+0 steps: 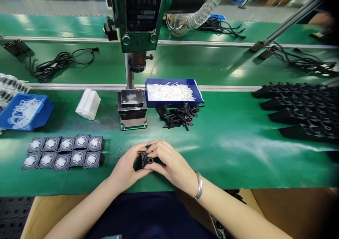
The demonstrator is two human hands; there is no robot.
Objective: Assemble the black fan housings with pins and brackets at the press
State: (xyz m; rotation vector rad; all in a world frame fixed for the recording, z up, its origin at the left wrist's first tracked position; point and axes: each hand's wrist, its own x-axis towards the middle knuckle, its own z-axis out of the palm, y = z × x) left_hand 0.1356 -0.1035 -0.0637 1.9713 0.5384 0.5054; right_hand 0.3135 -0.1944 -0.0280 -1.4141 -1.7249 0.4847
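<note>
In the head view, the person's left hand and right hand meet above the near edge of the green tabletop; the fingers and thumbs of both pinch a small black plastic part with a tubular spout between them; a loose heap of black plastic pieces lies beyond, before a blue plastic tray of white slivers; two rows of dark square housings with white bladed wheels lie left of the hands.

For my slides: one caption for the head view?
Left hand and right hand hold a black part over a green bench near a press.
</note>
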